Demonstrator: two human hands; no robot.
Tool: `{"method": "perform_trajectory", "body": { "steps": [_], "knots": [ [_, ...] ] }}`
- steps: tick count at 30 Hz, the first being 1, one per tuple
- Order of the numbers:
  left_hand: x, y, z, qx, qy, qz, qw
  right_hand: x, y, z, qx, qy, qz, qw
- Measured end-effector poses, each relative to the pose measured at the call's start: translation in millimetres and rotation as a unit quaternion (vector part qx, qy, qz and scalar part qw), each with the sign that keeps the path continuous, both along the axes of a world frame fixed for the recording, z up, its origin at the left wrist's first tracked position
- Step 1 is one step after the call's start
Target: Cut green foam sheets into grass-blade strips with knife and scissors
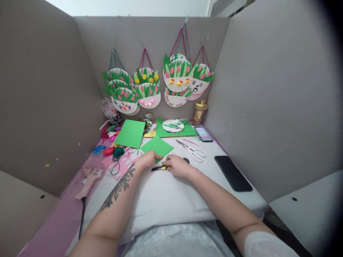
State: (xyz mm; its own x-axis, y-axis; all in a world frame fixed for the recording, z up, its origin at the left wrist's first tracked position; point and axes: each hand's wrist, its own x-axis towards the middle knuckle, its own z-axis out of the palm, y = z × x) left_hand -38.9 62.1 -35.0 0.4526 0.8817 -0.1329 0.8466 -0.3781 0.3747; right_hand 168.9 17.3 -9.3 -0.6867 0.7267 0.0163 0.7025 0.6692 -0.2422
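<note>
Holding slim cutter (pixel 160 167), touching paper (pixel 157 146) — flat, green

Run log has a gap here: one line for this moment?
left hand: touching nearest green sheet | right hand: holding utility knife | scissors: on white cover

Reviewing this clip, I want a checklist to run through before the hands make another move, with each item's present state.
1. Left hand on the nearest green sheet: ok, its fingers touch the near edge.
2. Right hand on the utility knife: ok, it grips the handle.
3. Knife blade retracted: cannot tell, too small to make out.
4. Scissors apart from the right hand: ok, they lie beyond it.
5. No loose materials left of the left hand: not ok, pink paper and dark green yarn lie there.
6. Glue gun switched off: cannot tell.
</note>
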Motion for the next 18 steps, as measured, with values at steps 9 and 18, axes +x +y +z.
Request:
{"method": "perform_trajectory", "body": {
  "steps": [9,18],
  "knots": [
    [-3.7,-8.3,8.5,-0.006,-0.075,-0.004,0.997,47.2,26.8,7.9,-0.029,0.206,-0.102,0.973],
    [29.6,-41.6,21.8,0.106,0.07,0.12,0.985,120.0,61.9,-6.7,0.016,0.029,-0.503,0.864]
  ]
}}
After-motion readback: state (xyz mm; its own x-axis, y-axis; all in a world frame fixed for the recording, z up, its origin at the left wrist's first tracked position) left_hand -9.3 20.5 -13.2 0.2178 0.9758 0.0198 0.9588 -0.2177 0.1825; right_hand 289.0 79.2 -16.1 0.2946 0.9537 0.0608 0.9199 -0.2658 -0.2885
